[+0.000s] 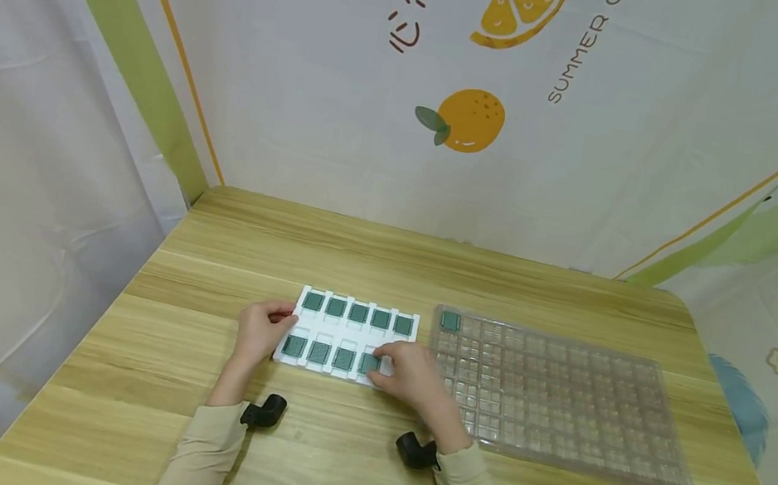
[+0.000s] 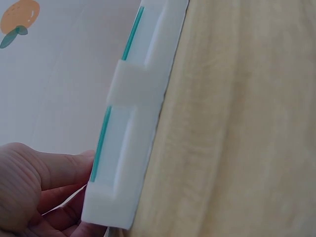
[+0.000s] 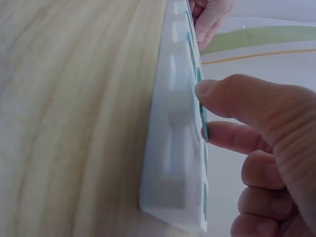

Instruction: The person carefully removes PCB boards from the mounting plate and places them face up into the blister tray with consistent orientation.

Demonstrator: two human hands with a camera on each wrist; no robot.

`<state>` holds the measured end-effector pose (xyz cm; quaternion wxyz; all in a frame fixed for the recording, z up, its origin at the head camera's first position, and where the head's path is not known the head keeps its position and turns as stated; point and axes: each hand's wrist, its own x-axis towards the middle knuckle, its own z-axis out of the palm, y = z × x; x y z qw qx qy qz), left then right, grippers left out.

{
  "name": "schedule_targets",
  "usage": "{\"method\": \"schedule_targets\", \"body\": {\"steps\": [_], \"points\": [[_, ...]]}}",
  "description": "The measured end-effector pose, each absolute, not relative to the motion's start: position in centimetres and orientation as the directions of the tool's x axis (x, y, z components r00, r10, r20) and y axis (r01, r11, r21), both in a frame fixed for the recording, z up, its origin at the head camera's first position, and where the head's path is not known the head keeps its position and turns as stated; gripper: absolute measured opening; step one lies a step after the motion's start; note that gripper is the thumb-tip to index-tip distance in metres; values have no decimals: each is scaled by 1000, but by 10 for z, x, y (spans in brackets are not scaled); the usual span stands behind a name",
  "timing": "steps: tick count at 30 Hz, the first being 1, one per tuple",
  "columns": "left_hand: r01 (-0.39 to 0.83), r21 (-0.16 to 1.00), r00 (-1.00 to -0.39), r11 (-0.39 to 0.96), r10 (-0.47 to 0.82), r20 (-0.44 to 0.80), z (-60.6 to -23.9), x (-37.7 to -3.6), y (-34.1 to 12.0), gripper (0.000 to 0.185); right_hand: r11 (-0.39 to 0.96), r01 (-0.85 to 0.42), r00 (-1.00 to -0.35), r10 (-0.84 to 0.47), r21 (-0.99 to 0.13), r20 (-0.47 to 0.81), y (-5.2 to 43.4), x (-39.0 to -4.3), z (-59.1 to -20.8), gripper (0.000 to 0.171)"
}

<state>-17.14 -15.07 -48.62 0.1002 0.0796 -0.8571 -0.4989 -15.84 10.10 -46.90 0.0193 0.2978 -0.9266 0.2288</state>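
A white plastic tray (image 1: 330,334) lies on the table with two rows of pockets holding small square green chips (image 1: 359,313). My left hand (image 1: 260,332) grips the tray's left end; in the left wrist view its thumb (image 2: 69,168) lies along the near corner, with the other fingers partly hidden behind. Over the front row, my right hand (image 1: 414,376) pinches one green chip (image 3: 203,121) by its edges between thumb and index finger. That chip looks tilted at its pocket; whether it still touches the tray I cannot tell. The right hand partly covers the tray's front right corner.
Right of the white tray lies a large clear plastic tray (image 1: 562,394) with many small compartments. One green chip (image 1: 450,320) sits in its back left compartment. Printed curtains (image 1: 335,100) hang behind and beside the wooden table (image 1: 318,467).
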Motion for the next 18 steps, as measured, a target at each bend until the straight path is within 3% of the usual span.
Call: {"method": "schedule_targets", "body": {"steps": [8, 18], "points": [[-28, 874, -969, 485, -228, 95, -487, -172, -152, 17, 701, -536, -834, -524, -470, 171, 109, -159, -463, 23], [-38, 875, -971, 482, -226, 82, -487, -172, -151, 17, 742, -493, -864, -476, -455, 162, 120, -160, -456, 24]]}}
